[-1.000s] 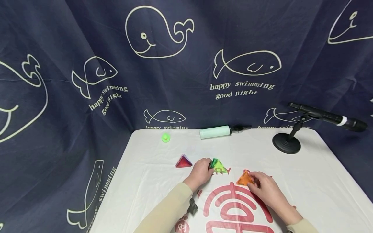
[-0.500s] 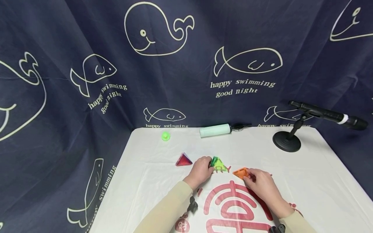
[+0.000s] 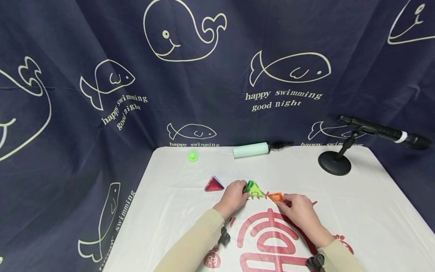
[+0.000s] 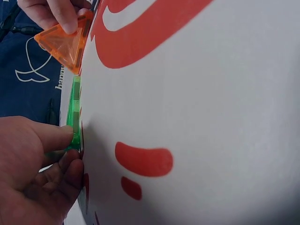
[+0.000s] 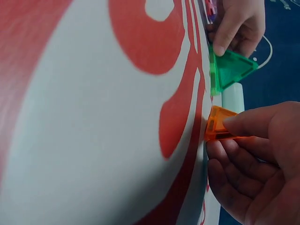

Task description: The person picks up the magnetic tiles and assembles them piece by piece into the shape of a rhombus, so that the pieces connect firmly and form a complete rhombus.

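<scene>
My left hand [image 3: 234, 197] pinches a dark green triangular magnetic tile [image 5: 232, 71], thumb on its face. This tile is raised at the left side of a yellow-green triangular tile [image 3: 257, 190] lying on the table. From the right, my right hand [image 3: 301, 211] holds an orange triangular magnetic tile [image 3: 276, 197] between thumb and fingers. The orange tile is tilted, its tip right by the right corner of the yellow-green tile. Left of my left hand lies a red triangular tile [image 3: 214, 184] with a purple one [image 3: 213, 177] showing behind its top.
The white table cover [image 3: 180, 223] carries red printed patterns. At the back stand or lie a small green duck toy [image 3: 193, 156], a mint-coloured cylinder [image 3: 250, 150] and a black microphone on a stand [image 3: 334, 163]. A dark blue curtain [image 3: 204, 90] hangs behind.
My right hand has moved left with the orange tile, turning it and bringing it up to the yellow-green tile. My left hand stays on the green tile.
</scene>
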